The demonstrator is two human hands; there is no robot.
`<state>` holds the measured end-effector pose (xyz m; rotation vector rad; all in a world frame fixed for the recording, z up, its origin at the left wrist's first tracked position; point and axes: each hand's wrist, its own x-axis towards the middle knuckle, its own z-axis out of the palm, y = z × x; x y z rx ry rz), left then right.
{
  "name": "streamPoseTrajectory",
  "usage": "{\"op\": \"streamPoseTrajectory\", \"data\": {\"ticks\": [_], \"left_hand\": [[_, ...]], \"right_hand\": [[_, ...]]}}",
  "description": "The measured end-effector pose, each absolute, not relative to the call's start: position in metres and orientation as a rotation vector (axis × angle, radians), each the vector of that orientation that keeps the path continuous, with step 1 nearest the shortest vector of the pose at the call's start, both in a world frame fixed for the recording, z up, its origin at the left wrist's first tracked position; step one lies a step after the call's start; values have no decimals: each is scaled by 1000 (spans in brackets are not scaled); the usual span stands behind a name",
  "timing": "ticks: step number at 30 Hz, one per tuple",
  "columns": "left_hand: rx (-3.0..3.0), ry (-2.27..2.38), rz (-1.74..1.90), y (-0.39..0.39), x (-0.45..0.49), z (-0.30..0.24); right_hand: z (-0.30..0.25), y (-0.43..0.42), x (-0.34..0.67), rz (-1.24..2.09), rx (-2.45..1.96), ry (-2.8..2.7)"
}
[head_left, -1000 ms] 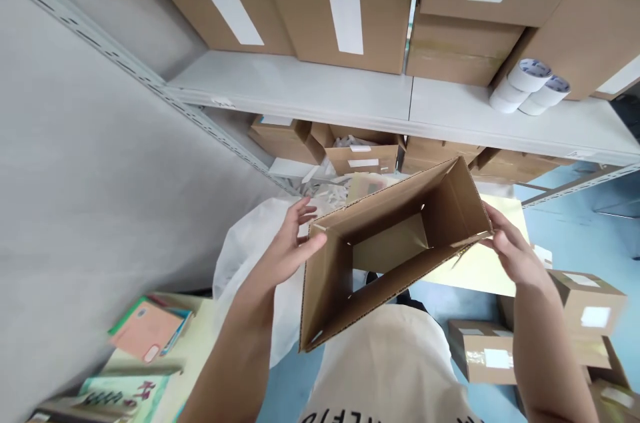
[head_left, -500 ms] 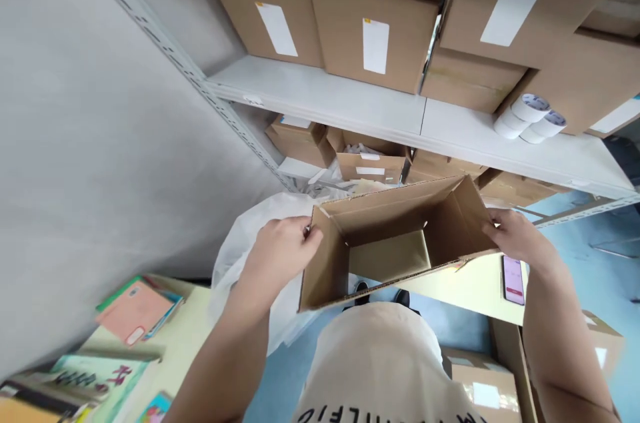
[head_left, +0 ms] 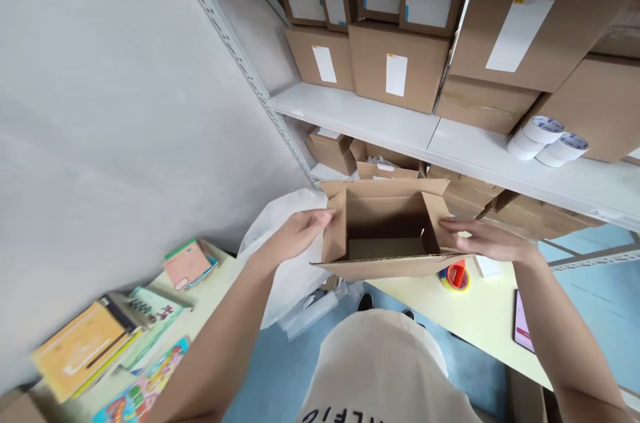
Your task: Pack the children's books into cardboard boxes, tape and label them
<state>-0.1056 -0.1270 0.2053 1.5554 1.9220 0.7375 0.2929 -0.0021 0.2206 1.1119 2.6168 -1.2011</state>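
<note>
I hold an open brown cardboard box (head_left: 387, 266) out in front of me, its mouth facing up and towards me and its flaps standing. My left hand (head_left: 299, 234) grips the box's left wall, fingers wrapped over the edge. My right hand (head_left: 480, 241) lies along the right wall and flap with its fingers stretched against the cardboard. The box's inside shows only bare cardboard. It sits just above the edge of a pale yellow table (head_left: 480, 316).
A red tape dispenser (head_left: 455, 275) and a phone (head_left: 523, 333) lie on the yellow table. White plastic bagging (head_left: 280, 256) hangs at the left. Books (head_left: 145, 336) cover a low table at bottom left. Metal shelves (head_left: 400, 133) carry labelled boxes and tape rolls (head_left: 547, 141).
The box has moved away from me and lower, tipping so its mouth faces up. My view has risen, showing more shelf. Both hands stay on the box's sides.
</note>
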Motion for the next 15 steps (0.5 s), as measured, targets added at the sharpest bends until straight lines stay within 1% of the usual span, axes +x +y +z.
{"op": "streamPoseTrajectory", "data": {"ticks": [3,6,8,10,13,15], "left_hand": [[1719,1499,569,-143,-121,192],[1765,1275,569,-152,-132,177],[1720,1325,668,-153,-133,166],[1615,1516,830,-150,-129,152],[1446,1790,1066,-146,-123,131],[1412,1866,1110,-145,-123,121]], "right_hand": [[213,10,310,-1275,861,2529],[198,15,311,-1317,900,2548],[185,16,304,-1372,1045,2557],[172,17,295,-1343,1281,2582],[156,25,282,-1056,1663,2824],[150,34,275,-860,1733,3045]]}}
